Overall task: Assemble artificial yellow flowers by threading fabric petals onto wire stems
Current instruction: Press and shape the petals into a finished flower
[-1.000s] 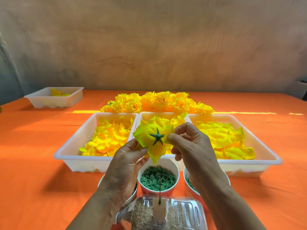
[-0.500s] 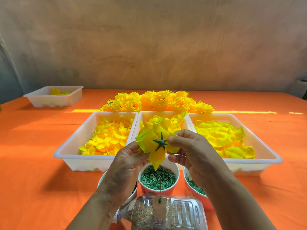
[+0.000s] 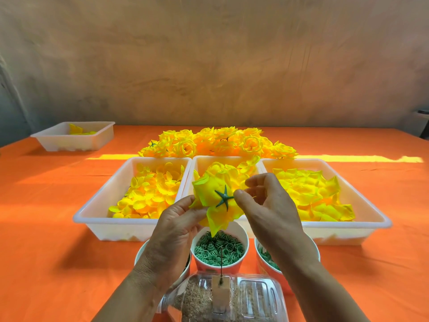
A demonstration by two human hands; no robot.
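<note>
Although the green star cap [image 3: 224,198] already sits against the base of the yellow flower [image 3: 212,189], the assembly is not yet set down. It is held in the air, base turned toward the camera, above the cup of green rings [image 3: 218,249] and in front of the middle tray [image 3: 197,160].

Left hand [image 3: 176,226]: grip grasping the flower from below and to its left, thumb on the petals. Right hand [image 3: 267,205]: thumb tip touching one point of the star cap; the other fingers are loosely curled and apart, so the grip appears released. No stem can be made out at the cap's centre.

Judgement: the step in hand is the last fitting of this bloom, seating the cap over the stacked petals. The next move likely calls for a firm press on the cap while the left grip keeps the layers from sliding, then a reach over the trays to the pile of finished flowers [image 3: 220,140] at the far side of the bench [image 3: 46,228]. An upright wire [image 3: 221,260] stands in the bottle [image 3: 255,300] nearest the person.
</note>
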